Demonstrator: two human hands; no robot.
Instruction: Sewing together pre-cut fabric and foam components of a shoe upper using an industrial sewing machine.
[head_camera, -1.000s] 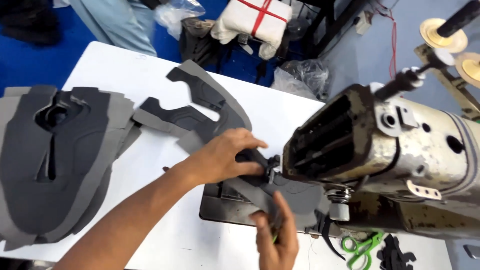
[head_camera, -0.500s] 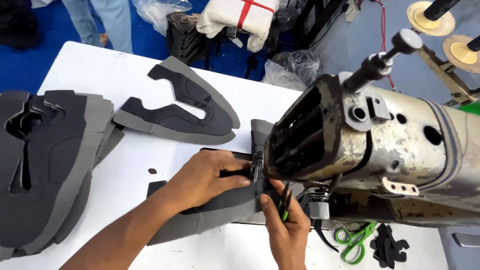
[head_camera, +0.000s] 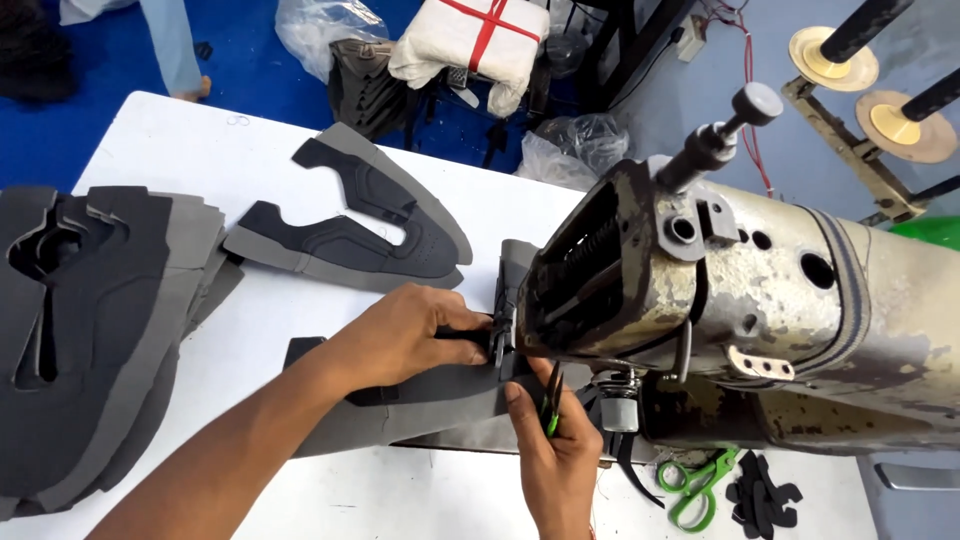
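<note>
A grey and black shoe-upper piece (head_camera: 420, 412) lies flat under the head of an old cream sewing machine (head_camera: 760, 310). My left hand (head_camera: 405, 335) presses down on this piece, with its fingertips right beside the needle area. My right hand (head_camera: 555, 455) comes in from below and grips a small green-handled thread snip (head_camera: 549, 405) next to the presser foot. The needle itself is hidden behind the machine head.
A finished shoe-upper piece (head_camera: 360, 225) lies on the white table (head_camera: 150, 140) behind my left hand. A tall stack of grey and black pieces (head_camera: 90, 320) fills the left side. Green scissors (head_camera: 700, 485) and small black scraps (head_camera: 765, 495) lie at the front right. Bags and a tied white bundle (head_camera: 470, 40) sit on the blue floor.
The piece under my hands has been pulled flat beneath the machine head. My right hand has risen toward the presser foot, and my view has shifted left.
</note>
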